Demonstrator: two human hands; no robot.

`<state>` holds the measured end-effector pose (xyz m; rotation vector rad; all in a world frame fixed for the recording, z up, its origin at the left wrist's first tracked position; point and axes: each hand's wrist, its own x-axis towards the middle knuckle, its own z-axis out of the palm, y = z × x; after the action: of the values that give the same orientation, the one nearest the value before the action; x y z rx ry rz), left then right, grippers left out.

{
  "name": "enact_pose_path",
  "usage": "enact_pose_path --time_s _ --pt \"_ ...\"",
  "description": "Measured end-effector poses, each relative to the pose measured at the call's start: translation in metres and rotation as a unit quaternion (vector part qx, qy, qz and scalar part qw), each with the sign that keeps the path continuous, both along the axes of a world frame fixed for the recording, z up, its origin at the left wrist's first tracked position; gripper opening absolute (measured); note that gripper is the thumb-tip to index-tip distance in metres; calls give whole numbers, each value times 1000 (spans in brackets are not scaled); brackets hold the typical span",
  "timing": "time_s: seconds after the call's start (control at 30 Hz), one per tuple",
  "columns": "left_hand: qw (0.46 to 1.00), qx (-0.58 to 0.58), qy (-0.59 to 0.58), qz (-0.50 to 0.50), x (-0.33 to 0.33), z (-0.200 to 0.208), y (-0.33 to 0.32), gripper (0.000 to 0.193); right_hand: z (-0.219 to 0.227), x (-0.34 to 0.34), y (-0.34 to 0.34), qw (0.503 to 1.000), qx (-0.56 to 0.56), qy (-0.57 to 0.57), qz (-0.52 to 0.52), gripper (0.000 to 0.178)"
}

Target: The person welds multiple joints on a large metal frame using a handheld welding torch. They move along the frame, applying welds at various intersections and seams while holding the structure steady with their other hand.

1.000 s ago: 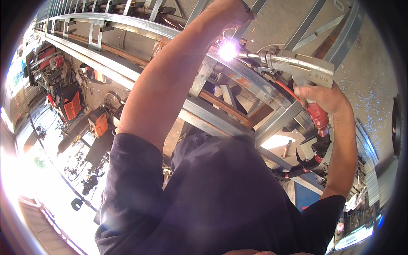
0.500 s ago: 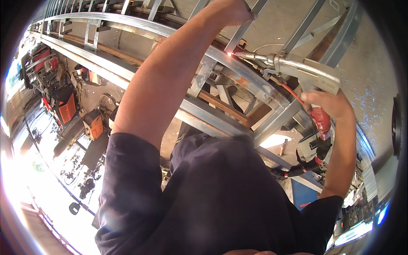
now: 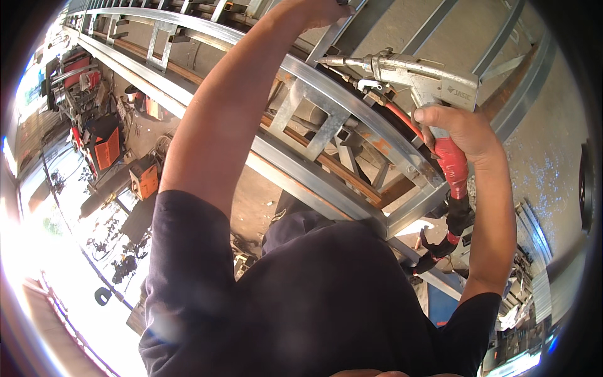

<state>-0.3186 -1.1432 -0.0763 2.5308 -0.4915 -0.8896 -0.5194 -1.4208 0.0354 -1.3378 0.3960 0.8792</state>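
In my right hand is a handheld welding gun, its silver body angled left and its grip wrapped in red. The fingers are closed round the grip. Its narrow nozzle ends close to where an upright metal bar meets the curved silver rail; no glow shows at the tip. My left arm stretches across the frame, and my left hand is closed on the upper part of that bar. The top picture edge partly cuts this hand off, so some fingers are hidden.
A long straight metal beam runs between my body and the rail. A red and black taped cable hangs below the gun. Orange and black machines stand on the floor at left. More metal bars extend at upper right.
The bright glow at the nozzle tip has gone out. Both hands, the gun and the nearby joint appear farther up and left in the picture as the view shifts.
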Motion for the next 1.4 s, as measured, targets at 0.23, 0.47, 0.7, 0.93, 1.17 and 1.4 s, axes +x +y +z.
enact_pose_path --time_s 0.23,0.47,0.7,0.93,1.17,1.4 --pt "991 -67 -80 -80 6 -24 14 46 -15 12 8 999 29 6 33 19" --pt "959 -222 -109 -135 10 -45 16 29 -14 11 9 999 23 4 46 17" --pt "971 -149 -112 -153 11 -61 16 25 -5 13 14 999 6 0 50 17" --pt "976 -117 -113 -147 10 -53 11 25 -6 13 11 997 11 -16 69 22" --pt "977 -102 -116 -149 12 -51 10 26 0 12 12 998 3 -28 56 23" --pt "977 -92 -117 -155 15 -51 9 26 4 13 8 998 -6 -5 69 22"
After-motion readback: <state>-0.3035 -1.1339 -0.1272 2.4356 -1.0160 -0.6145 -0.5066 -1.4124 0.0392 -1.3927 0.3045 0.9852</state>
